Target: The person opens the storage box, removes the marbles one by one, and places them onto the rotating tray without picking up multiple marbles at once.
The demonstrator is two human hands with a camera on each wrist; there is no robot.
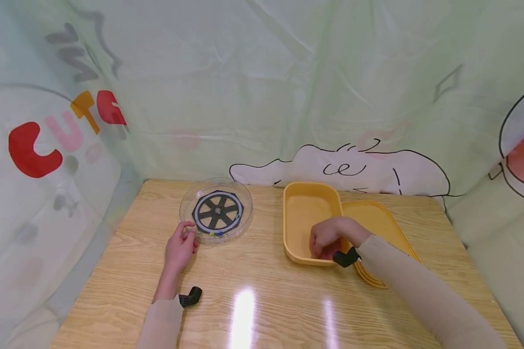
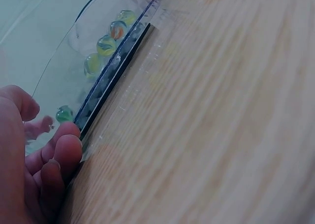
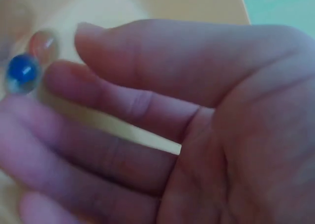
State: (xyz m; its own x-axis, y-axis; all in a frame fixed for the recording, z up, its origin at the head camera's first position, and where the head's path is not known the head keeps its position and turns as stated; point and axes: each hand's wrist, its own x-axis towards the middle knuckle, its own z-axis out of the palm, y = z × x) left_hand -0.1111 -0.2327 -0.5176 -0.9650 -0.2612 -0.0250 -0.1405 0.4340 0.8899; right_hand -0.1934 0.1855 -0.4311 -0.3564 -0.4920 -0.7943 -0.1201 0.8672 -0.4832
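Note:
My left hand (image 1: 180,247) rests at the near-left rim of a clear round dish (image 1: 250,208), fingers loosely bent; in the left wrist view the fingertips (image 2: 68,147) are right at its edge. Inside the dish lie a black spoked wheel shape (image 1: 209,224) with a pale ring and several glass marbles (image 2: 106,46) along the wall. My right hand (image 1: 327,235) reaches down into a yellow-orange rectangular container (image 1: 290,218). In the right wrist view its fingers are spread and slightly bent, with a blue marble (image 3: 22,69) and a reddish marble (image 3: 43,46) just beyond the fingertips.
A yellow-orange lid (image 1: 375,220) lies on the wooden table (image 1: 227,286) right of the container, partly under the right forearm. A printed cloth (image 1: 244,87) hangs behind the table and along its sides. Both wrists carry small black mounts (image 1: 191,296).

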